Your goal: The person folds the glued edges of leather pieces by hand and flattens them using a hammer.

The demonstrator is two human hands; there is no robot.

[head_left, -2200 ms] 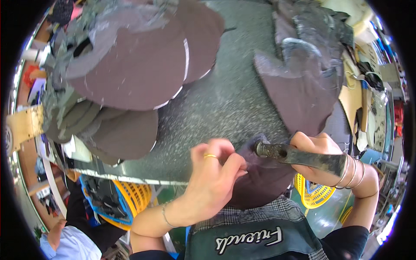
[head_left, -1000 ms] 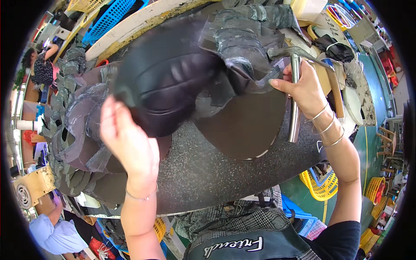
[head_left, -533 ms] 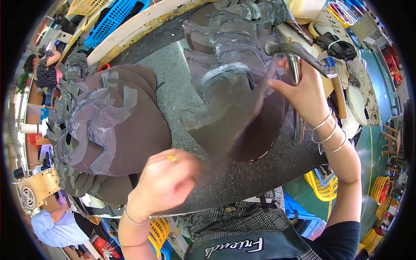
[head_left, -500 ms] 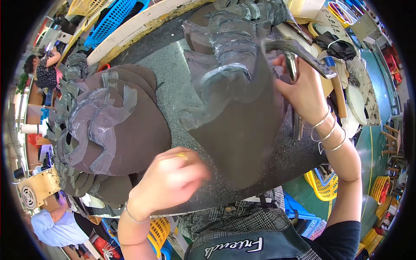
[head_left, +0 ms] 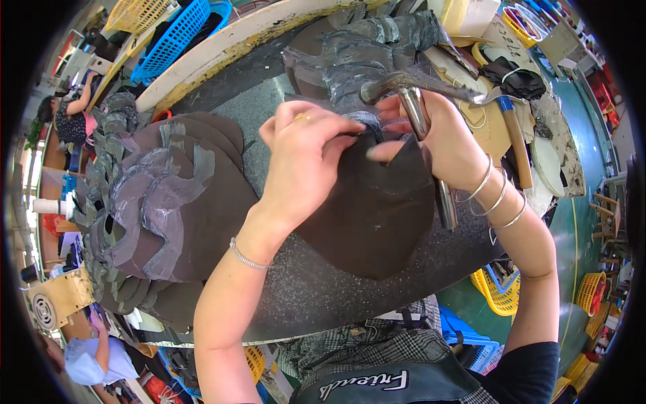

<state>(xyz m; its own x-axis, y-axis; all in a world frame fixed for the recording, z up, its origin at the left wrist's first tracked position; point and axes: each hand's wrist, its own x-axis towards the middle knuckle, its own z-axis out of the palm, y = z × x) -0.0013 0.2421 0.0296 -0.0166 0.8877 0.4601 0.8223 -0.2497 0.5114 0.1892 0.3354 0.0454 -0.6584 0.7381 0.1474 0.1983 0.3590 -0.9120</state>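
piece: dark leather piece (head_left: 377,209), frame centre, flat on stone slab (head_left: 316,296)
left hand (head_left: 303,161): fingers pinched on piece's top edge
right hand (head_left: 444,145): clamped round hammer (head_left: 420,111), fingertip on edge
step: likely folding edge
next: hold fold, tap flat

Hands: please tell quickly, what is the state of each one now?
Left hand: fingers pinched on the dark leather piece.
Right hand: closed around the hammer, fingertips touching the same piece.
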